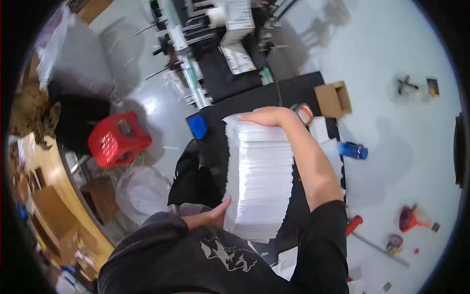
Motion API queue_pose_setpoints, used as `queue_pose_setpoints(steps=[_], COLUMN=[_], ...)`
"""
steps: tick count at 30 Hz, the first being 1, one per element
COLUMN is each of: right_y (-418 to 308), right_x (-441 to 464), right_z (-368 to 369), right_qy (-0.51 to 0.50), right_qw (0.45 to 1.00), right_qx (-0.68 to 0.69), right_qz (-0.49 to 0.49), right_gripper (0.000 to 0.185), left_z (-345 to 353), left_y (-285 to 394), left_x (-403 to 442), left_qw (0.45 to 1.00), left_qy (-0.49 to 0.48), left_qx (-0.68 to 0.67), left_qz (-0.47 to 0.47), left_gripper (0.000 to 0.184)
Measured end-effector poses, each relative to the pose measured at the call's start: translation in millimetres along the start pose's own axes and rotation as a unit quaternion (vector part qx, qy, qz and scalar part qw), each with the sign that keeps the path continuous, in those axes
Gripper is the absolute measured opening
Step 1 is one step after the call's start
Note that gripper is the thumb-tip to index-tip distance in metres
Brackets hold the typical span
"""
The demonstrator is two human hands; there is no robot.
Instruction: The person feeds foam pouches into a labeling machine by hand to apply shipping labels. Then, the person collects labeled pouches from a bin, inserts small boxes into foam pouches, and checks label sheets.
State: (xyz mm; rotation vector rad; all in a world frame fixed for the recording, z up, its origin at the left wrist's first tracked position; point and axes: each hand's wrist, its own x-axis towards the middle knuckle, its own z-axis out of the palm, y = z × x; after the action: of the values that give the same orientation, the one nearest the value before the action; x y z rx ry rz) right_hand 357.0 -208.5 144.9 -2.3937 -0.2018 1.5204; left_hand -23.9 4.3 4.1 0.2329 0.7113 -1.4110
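A long stack of thin white plastic-looking packets (pixel 262 179) lies lengthwise between my hands, over the black table. I cannot tell whether it rests on the table. My right hand (pixel 268 117) is closed over the far end of the stack, its fingers partly out of sight behind it. At the near left edge my left hand (pixel 219 213) grips the stack, thumb up along the side and the other fingers hidden beneath.
Ahead stands a machine with rails and a printed paper strip (pixel 237 58). On the black table (pixel 298 88) are a small open cardboard box (pixel 333 99), a tape roll (pixel 302 113) and a blue object (pixel 197 127). A red stool (pixel 120 139) stands left; a blue bottle-like item (pixel 353 150) is right.
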Motion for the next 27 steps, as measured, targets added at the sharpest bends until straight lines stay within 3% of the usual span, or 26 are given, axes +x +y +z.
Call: queue_pose_setpoints(steps=[4,6,8,10,11,12,13,14,15,16,17,18,21,23,24,26,27], right_y=[-22,-23,-31,-22,-22,-24,-21,-9,2,3,0,0,14,31,37,57,68], right_x=[83,86,65,43,28,2,-20,-32,-43,-56,-70,-87,-145,-175,-195,-222,-229], right_z=[24,18,10,10,19,24,33,48,66,84,103,124,203,261,289,360,402], right_qy=[-0.033,-0.026,0.066,0.106,0.100,0.203,0.309,0.384,0.456,0.462,0.535,0.602,0.677,0.690,0.689,0.685,0.672], right_qw=[0.996,0.996,0.996,0.994,0.994,0.978,0.950,0.923,0.889,0.886,0.841,0.787,0.720,0.676,0.658,0.597,0.569], right_qx=[-0.072,-0.078,-0.015,0.019,0.030,0.038,0.045,0.005,-0.036,-0.024,0.035,0.086,0.146,0.256,0.295,0.390,0.431], right_qz=[0.042,0.032,0.052,0.019,0.022,0.016,0.011,-0.014,-0.037,-0.028,-0.067,-0.100,-0.031,0.036,0.075,0.153,0.196], right_gripper=[0.096,0.095,0.093,0.081,0.081,0.071,0.061,0.050,0.039,0.039,0.034,0.029,0.022,0.020,0.019,0.021,0.023], left_z=[-21,-41,-67,-85,-78,-39,7,8,48,87,118,140,187,215,227,241,240], left_y=[-4,4,12,30,44,72,102,112,137,166,196,221,279,303,305,304,301], left_x=[7,15,26,28,11,-29,-72,-69,-83,-97,-102,-90,-37,-21,-21,-18,-12], left_qw=[0.998,0.999,0.999,0.992,0.966,0.871,0.744,0.596,0.513,0.472,0.425,0.328,0.150,0.222,0.349,0.453,0.429], left_qy=[-0.035,-0.031,-0.023,0.118,0.158,0.232,0.323,0.359,0.356,0.352,0.344,0.317,0.308,0.298,0.284,0.247,0.216], left_qx=[0.026,0.008,-0.011,0.024,0.201,0.421,0.572,0.644,0.642,0.650,0.657,0.659,0.714,0.739,0.766,0.790,0.823], left_qz=[0.040,0.010,-0.029,-0.029,0.048,0.098,0.121,0.317,0.446,0.482,0.519,0.598,0.610,0.562,0.460,0.331,0.305], left_gripper=[0.115,0.114,0.113,0.094,0.083,0.072,0.061,0.049,0.045,0.045,0.045,0.050,0.063,0.065,0.064,0.064,0.061])
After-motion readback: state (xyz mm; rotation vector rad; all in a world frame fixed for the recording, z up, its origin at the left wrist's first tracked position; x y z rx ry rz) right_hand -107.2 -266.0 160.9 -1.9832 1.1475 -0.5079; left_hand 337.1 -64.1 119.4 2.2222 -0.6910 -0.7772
